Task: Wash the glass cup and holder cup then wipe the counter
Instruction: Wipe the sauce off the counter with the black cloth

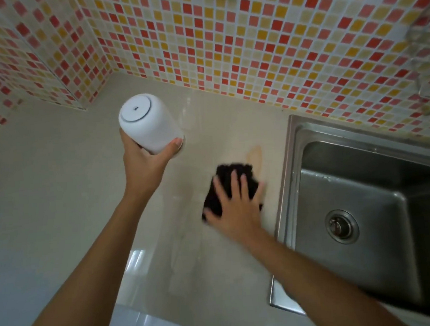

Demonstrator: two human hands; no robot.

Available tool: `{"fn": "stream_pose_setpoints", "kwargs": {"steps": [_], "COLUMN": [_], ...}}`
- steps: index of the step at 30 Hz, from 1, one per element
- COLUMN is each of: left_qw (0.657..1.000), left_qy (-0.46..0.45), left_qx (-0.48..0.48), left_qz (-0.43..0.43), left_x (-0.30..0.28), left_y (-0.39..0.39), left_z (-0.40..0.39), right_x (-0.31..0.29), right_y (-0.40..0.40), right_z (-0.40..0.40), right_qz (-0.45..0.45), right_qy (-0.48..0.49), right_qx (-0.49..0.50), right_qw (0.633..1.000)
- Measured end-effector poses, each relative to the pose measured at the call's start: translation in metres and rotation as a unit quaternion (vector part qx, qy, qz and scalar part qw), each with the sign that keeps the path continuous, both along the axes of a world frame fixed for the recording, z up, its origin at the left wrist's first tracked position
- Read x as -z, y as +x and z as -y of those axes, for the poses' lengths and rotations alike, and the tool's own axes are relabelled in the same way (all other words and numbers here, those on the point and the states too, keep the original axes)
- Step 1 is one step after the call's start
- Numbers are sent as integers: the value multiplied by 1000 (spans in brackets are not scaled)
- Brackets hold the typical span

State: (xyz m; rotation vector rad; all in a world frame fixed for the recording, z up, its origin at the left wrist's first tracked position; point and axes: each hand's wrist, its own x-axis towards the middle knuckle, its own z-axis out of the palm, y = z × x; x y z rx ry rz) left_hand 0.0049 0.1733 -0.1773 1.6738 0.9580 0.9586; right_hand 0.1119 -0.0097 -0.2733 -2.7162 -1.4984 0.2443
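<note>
The left hand (143,164) grips a white cup (147,124), with the thumb on the cup's right side and the other fingers curled round its far side, mostly hidden. The cup is turned bottom up, its flat base with a ring and a small mark facing the camera, and its mouth is hidden below the hand. It hangs above the counter (59,187), over the back part of it, nearer the left tiled corner than the sink (362,204); whether its lower edge touches the counter cannot be told.

The right hand (234,207) lies flat on a dark cloth (225,185), fingers straight and spread, pressing it down on the counter. The cloth sits just beside the left rim of the sink, well apart from the cup and to the right of it. The fingertips reach the middle of the cloth, and its far edge shows beyond them. The hand looks slightly blurred.

Just past the far right corner of the cloth, a pale orange stain (255,155) marks the counter, close to the sink's rim. The sink is steel, with a round drain (341,227) in its floor. A wall (226,36) of small red, orange and cream tiles runs along the counter's back edge and turns at its left corner.
</note>
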Motion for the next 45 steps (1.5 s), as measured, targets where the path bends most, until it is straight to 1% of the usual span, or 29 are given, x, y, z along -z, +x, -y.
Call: {"fn": "stream_pose_setpoints", "kwargs": {"steps": [2,3,5,6,8,11,13,14,15,16,17,18,20,21,23,25,26,28,30,32,33,35,36,38,39,41,43,45], "left_qw": [1000,1000,1000,1000,999,999,999,999,999,999,999,999,999,999,998,998,998,998,998,998,998,998,998,998,998,998,998,998], "left_qy": [0,-3,-8,-10,-14,-26,-31,-33,-35,-39,-40,-37,-34,-38,-46,-47,-50,-55,-52,-46,-42,-32,-28,-32,-35,-37,-45,-43], "left_qx": [9,12,12,10,6,1,-1,-4,-8,-9,-10,-12,-13,-12,-6,-4,-3,1,7,8,5,-2,-8,-19,-21,-23,-21,-19], "left_qz": [-14,-20,-27,-28,-28,-23,-20,-16,-14,-14,-17,-21,-29,-35,-43,-43,-42,-41,-44,-41,-40,-47,-48,-50,-49,-46,-45,-46], "left_x": [6,8,14,16,18,20,20,21,21,22,23,24,26,27,27,28,27,26,24,23,22,21,21,23,22,22,22,23], "left_y": [2,2,4,4,4,4,3,3,3,2,0,-2,-7,-9,-11,-11,-10,-7,-4,-3,-4,-7,-9,-14,-16,-17,-17,-16], "left_z": [0,2,4,5,6,2,-3,-5,-6,-7,-7,-8,-8,-7,-6,-6,-6,-8,-9,-12,-14,-16,-17,-16,-14,-11,-9,-9], "right_x": [-5,-3,7,11,12,7,7,9,15,21,21,18,18,18,18,18,18,17,16,18,19,15,15,21,23,21,16,12], "right_y": [52,73,91,86,44,-59,-91,-88,-75,-54,-27,2,50,63,56,18,-9,-64,-90,-70,-48,6,30,43,32,-16,-79,-118], "right_z": [-44,-54,-48,-35,4,63,63,44,17,-17,-50,-77,-100,-97,-68,-26,-6,24,25,-14,-44,-101,-118,-122,-110,-69,-15,23], "right_qz": [-30,-42,-36,-16,6,-26,-57,-59,-39,-19,-8,-8,-12,-18,-8,6,2,-16,-41,-35,-20,-19,-18,-16,-12,-11,-37,-64], "right_qy": [-44,-55,-49,-36,-8,14,26,38,56,68,66,44,0,-6,13,36,42,48,55,69,75,40,21,10,20,40,43,29], "right_qx": [81,102,100,84,39,-76,-150,-177,-185,-171,-131,-76,10,24,26,13,-5,-74,-147,-176,-157,-64,-19,17,16,-16,-86,-178], "right_qw": [995,992,993,996,999,997,987,982,980,983,989,996,1000,1000,1000,999,999,996,987,981,985,997,999,1000,1000,999,995,982]}}
